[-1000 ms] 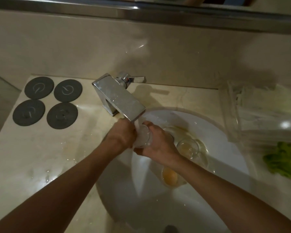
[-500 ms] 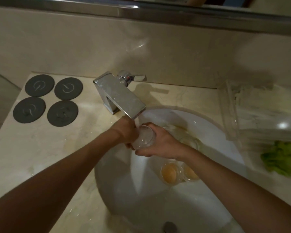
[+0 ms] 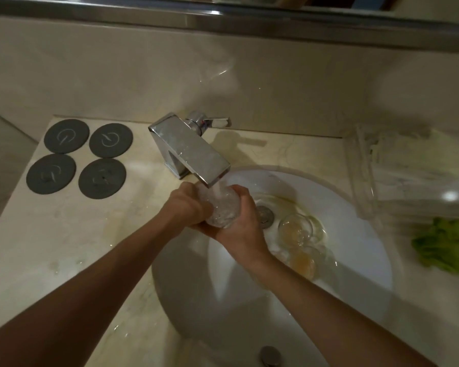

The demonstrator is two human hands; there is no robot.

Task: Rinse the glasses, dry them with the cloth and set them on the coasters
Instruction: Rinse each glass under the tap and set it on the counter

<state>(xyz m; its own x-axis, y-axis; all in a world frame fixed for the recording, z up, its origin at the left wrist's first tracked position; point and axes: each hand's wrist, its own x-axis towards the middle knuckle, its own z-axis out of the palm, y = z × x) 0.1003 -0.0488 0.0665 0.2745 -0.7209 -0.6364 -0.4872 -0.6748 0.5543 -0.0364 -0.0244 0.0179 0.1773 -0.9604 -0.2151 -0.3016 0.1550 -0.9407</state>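
Looked down from head height, close over the sink (image 3: 355, 260); faced the back wall (image 3: 143, 75); single view.

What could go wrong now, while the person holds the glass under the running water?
The wet glass, gripped by the left hand and right hand under the faucet, may slip and fall into the white basin. It could then strike the two dirty glasses lying just beside the hands. Water may also splash onto the marble counter.
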